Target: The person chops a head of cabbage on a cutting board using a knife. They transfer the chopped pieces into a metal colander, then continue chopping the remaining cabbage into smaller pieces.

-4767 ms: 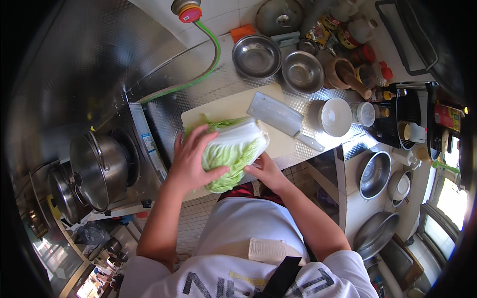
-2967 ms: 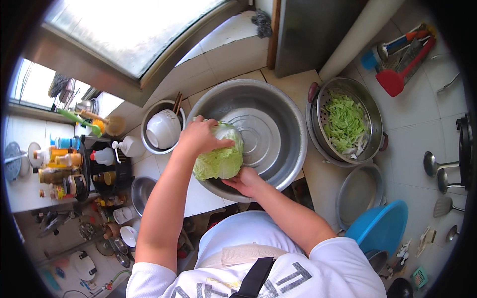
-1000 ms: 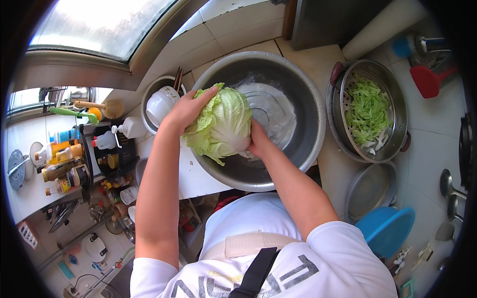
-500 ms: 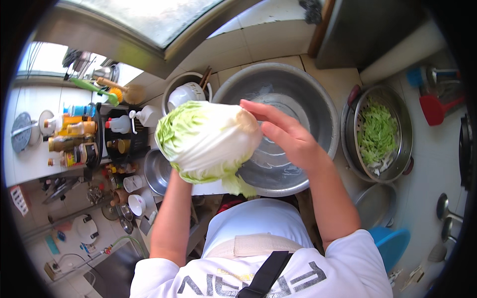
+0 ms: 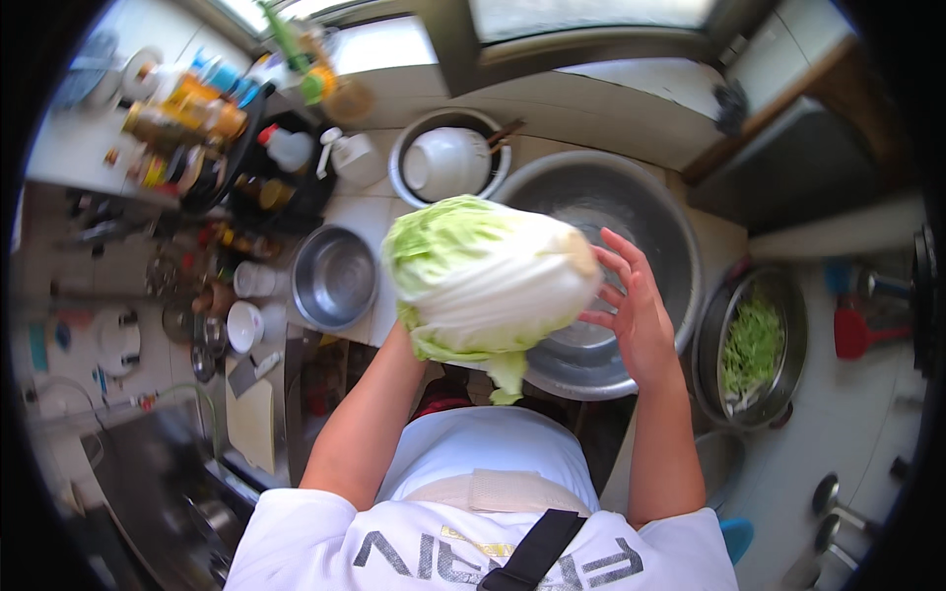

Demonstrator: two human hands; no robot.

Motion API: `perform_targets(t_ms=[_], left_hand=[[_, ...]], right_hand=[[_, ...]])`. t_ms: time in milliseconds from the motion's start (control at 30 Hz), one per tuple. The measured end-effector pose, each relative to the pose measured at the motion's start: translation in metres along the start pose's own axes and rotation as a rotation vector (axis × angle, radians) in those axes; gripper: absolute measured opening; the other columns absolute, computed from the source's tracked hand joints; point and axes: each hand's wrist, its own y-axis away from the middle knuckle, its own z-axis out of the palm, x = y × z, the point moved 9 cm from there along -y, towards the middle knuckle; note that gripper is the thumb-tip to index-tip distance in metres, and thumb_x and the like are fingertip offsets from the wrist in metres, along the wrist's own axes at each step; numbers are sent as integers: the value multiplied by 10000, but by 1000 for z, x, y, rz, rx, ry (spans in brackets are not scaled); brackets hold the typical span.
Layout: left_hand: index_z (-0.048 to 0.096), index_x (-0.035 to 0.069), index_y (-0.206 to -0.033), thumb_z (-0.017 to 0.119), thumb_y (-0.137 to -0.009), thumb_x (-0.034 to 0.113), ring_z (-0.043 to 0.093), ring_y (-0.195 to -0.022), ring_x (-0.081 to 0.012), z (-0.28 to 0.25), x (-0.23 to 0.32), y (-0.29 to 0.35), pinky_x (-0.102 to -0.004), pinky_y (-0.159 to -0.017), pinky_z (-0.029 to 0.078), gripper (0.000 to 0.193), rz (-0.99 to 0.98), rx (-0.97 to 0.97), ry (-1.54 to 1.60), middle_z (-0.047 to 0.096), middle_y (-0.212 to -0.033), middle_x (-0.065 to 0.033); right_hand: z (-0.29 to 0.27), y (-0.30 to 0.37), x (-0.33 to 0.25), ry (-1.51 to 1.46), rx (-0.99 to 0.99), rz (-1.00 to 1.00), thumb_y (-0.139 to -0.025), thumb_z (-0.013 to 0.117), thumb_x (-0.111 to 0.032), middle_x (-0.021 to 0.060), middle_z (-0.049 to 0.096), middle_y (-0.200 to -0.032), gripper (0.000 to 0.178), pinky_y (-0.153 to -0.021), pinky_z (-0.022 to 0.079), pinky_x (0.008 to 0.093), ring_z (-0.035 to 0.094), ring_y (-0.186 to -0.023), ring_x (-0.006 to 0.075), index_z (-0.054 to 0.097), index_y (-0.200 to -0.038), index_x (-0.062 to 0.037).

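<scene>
A pale napa cabbage [image 5: 493, 286] is held in the air over the near left side of a large metal basin [image 5: 680, 295]. My left forearm [image 5: 363, 428] runs up beneath the cabbage, whose weight rests on my left hand; the cabbage hides those fingers. Beside the cut stem end is my right hand [image 5: 641, 320], fingers spread and gripping nothing. Its fingertips are close to the stem; whether they touch it I cannot tell. One loose green leaf [image 5: 507, 376] droops from the cabbage's near side. Some water seems to lie in the basin.
Shredded green leaves [image 5: 751, 347] fill a colander in a pot [image 5: 798, 364] at right. To the left are an empty metal bowl [image 5: 335, 278], a pot with a white bowl [image 5: 448, 163], bottles [image 5: 187, 118], and a knife [image 5: 254, 372] by a cutting board [image 5: 251, 424].
My view has turned toward the left. The cabbage now sits farther right in the picture, still on my left hand. My right hand has drawn off the stem end, its fingers spreading.
</scene>
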Motion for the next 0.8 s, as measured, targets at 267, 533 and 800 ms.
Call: perform_targets(t_ms=[267,533,800], left_hand=[[628,85,-1330,468,-1010,616,660,-1153,-279,-115,75,85,-449,-1028,527,641,170,64,308,682,-1283,-118],[622,72,-1339,510,-1025,560,661,-1159,-276,-275,205,365,-436,-1020,527,591,649,510,127,684,-1286,-120],[576,68,-1399,498,-1046,500,638,-1219,-274,-510,219,627,-418,-1040,515,563,761,788,274,648,-1355,-129]], right_hand=[[138,-18,28,100,-199,-181,-1028,573,-457,159,426,-1504,743,-1178,291,383,393,-1403,249,283,-1564,-31],[410,3,157,145,-691,-9,-1080,495,-263,158,399,-1524,615,-1192,258,362,364,-1415,237,238,-1577,-9],[673,85,402,142,-779,586,-1055,575,-425,93,565,-1337,616,-955,477,326,553,-1179,167,374,-1529,-87]])
